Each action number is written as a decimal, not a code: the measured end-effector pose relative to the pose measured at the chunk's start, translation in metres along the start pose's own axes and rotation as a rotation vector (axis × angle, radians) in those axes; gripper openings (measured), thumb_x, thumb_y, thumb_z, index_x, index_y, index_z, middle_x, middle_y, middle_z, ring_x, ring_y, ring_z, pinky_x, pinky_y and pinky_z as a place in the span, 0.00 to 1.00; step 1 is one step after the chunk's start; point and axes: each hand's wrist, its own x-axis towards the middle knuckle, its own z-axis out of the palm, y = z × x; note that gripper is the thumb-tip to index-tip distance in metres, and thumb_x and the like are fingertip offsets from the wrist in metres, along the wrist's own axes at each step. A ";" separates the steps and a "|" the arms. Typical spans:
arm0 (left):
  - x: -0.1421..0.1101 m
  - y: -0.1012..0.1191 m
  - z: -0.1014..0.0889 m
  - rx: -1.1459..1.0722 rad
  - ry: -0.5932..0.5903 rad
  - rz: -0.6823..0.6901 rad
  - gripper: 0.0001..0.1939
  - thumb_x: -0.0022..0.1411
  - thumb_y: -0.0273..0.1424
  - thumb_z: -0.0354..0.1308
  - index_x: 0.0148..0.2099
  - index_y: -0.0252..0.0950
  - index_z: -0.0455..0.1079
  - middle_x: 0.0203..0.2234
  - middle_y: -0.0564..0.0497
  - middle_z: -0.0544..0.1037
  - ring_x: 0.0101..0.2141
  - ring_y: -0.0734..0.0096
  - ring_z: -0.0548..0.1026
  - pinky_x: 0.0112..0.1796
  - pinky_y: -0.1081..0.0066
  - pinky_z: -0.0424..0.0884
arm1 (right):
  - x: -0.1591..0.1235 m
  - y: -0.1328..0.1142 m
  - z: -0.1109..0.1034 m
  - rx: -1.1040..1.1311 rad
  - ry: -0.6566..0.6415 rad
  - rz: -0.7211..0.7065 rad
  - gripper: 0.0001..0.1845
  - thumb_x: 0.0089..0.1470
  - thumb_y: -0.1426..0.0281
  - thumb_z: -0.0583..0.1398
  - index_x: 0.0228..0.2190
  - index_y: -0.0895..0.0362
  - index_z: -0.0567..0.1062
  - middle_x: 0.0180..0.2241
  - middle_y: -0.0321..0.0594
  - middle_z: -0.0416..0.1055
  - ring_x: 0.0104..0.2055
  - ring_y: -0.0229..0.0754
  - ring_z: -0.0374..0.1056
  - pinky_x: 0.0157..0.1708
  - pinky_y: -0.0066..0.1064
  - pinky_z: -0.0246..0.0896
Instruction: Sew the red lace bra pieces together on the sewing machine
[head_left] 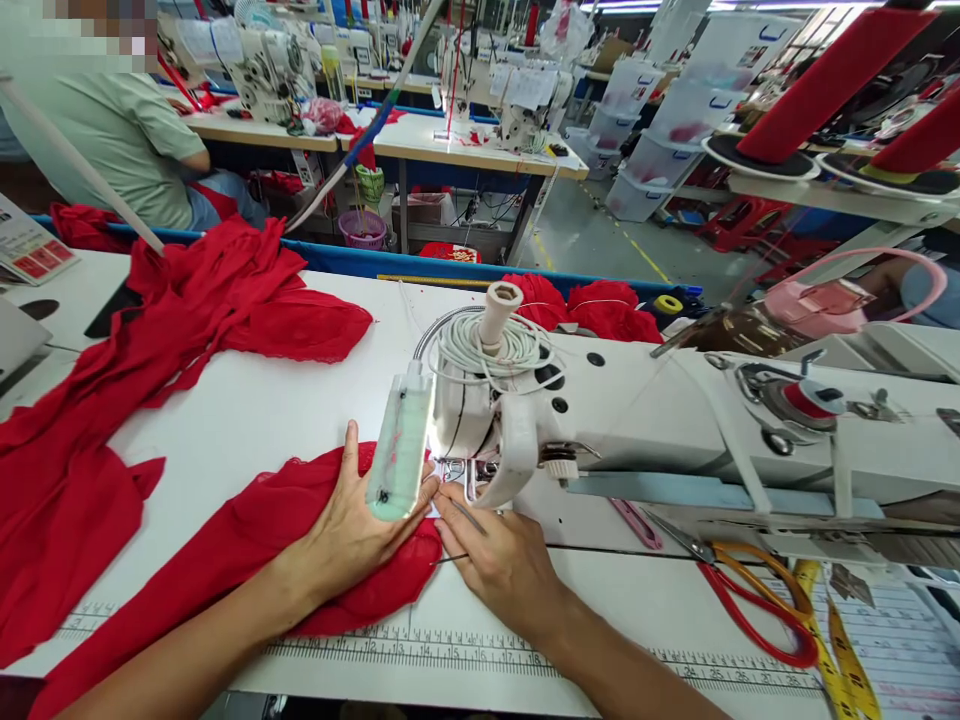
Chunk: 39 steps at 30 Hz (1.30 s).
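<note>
My left hand [352,530] lies flat on a piece of red fabric [255,540], thumb spread and fingertips reaching to the presser foot [471,475] of a white sewing machine [622,400]. A clear guard-like plate [401,450] hides part of its fingers. My right hand [510,565] is closed just right of the foot, its fingertips close to the left ones. Thin dark metal prongs, seemingly tweezers [469,519], stick out between its fingers. The fabric's edge under the needle is mostly hidden by the hands.
More red fabric [187,310] is heaped at left. Orange-and-red-handled scissors [757,600], pink snips [636,524] and a yellow tape measure [844,650] lie at right. Red thread cones [825,90] stand upper right. A person in a light green shirt [112,140] sits beyond the table.
</note>
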 end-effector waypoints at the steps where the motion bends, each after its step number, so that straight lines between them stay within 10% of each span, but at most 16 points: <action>1: 0.001 0.001 -0.001 0.000 -0.015 0.014 0.18 0.70 0.26 0.54 0.60 0.43 0.70 0.53 0.47 0.78 0.53 0.57 0.74 0.60 0.37 0.63 | 0.000 0.000 0.000 0.005 0.005 0.001 0.14 0.66 0.71 0.56 0.48 0.57 0.78 0.46 0.39 0.79 0.41 0.42 0.72 0.31 0.32 0.62; 28: -0.012 -0.001 -0.004 0.062 -0.077 0.038 0.27 0.68 0.15 0.46 0.64 0.39 0.66 0.54 0.46 0.78 0.54 0.57 0.73 0.55 0.43 0.71 | -0.008 0.003 -0.007 0.011 -0.138 0.002 0.24 0.55 0.79 0.58 0.53 0.57 0.75 0.38 0.43 0.77 0.40 0.45 0.67 0.27 0.33 0.60; 39: -0.007 -0.017 0.003 -0.042 -0.057 0.058 0.29 0.68 0.19 0.51 0.67 0.45 0.61 0.56 0.45 0.76 0.57 0.59 0.73 0.63 0.35 0.53 | -0.003 0.005 -0.006 -0.066 -0.140 0.026 0.30 0.48 0.83 0.58 0.53 0.57 0.75 0.30 0.42 0.71 0.39 0.47 0.64 0.25 0.32 0.59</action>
